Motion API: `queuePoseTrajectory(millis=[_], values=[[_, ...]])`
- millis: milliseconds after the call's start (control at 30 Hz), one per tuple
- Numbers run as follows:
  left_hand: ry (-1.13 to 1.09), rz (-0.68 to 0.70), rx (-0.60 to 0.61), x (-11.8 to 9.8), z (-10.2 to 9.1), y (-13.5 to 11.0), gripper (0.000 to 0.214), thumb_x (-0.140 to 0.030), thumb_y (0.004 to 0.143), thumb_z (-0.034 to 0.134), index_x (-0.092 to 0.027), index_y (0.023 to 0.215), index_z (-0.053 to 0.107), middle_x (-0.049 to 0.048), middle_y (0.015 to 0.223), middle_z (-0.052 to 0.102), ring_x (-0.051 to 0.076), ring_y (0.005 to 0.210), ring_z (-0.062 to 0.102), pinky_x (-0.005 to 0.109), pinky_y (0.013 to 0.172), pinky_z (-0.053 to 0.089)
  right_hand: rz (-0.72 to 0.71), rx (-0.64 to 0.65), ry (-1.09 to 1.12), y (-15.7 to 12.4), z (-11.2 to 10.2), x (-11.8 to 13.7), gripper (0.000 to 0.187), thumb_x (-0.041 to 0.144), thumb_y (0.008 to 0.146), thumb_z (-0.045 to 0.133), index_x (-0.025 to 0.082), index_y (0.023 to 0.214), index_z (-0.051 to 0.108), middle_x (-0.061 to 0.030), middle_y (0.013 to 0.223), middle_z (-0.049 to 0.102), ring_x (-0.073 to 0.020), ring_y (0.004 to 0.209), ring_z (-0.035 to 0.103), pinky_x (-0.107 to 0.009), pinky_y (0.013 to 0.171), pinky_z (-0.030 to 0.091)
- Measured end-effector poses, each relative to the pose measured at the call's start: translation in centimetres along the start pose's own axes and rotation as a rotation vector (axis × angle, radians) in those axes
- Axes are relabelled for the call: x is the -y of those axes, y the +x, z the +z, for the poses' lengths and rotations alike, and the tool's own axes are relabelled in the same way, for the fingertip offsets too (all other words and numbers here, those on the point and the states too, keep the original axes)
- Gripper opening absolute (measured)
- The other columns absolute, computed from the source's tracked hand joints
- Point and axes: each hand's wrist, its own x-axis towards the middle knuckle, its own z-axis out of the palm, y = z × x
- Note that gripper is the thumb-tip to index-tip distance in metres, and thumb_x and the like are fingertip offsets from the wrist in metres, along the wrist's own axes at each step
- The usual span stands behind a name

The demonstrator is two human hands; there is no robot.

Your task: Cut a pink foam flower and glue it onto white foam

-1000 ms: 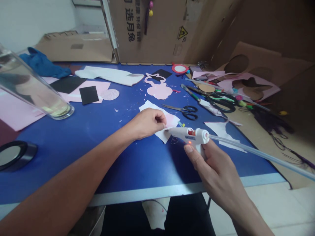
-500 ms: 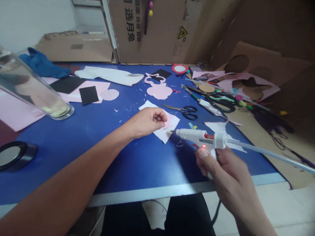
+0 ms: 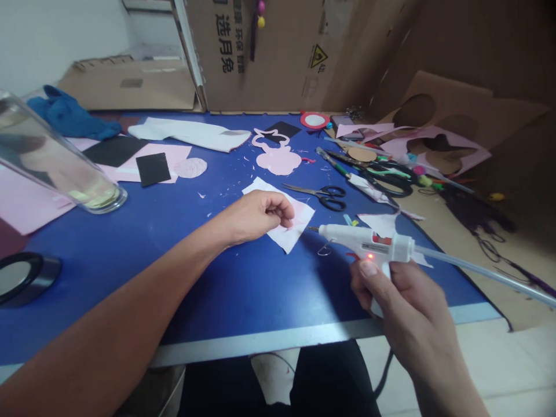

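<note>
A white square of cloth (image 3: 286, 240) with a pinkish patch lies on the blue table. My left hand (image 3: 260, 215) is over it, its fingers curled together at the thumb; whatever they pinch is hidden. In my right hand (image 3: 402, 295) is a white hot glue gun (image 3: 356, 236), gripped by its handle, with a red light glowing and a long clear glue stick (image 3: 478, 271) sticking out behind. Its nozzle points left, just off the cloth's right edge. Black-handled scissors (image 3: 324, 196) lie just behind the cloth. A thin loop of thread or wire (image 3: 324, 249) rests below the nozzle.
A pink cloud-shaped cutout (image 3: 278, 160) lies behind the scissors. Pens, tools and scraps crowd the right side near pink cut sheets (image 3: 469, 147). At left are a clear glass (image 3: 93, 194), a black tape roll (image 3: 46, 278) and black squares (image 3: 153, 169). Cardboard walls (image 3: 278, 75) stand behind.
The glue gun has moved a little right, so its nozzle is now off the cloth. My left hand stays over the cloth, and the view has shifted slightly.
</note>
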Motion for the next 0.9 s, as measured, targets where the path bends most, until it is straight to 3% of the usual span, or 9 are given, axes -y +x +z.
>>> queuePoseTrajectory(millis=[900], values=[[0.085,0.01,0.049,-0.22,-0.24,-0.24,0.021,-0.012,0.075,0.058,-0.022,0.082,0.076,0.0017,0.087,0.082,0.018,0.09,0.075,0.031,0.087,0.055,0.007,-0.007,0.017,0.05,0.07,0.1,0.055,0.059,0.106,0.058,0.024,0.064,0.055,-0.0015,0.064,0.056,-0.0196,0.066,0.051,-0.034,0.063,0.037]])
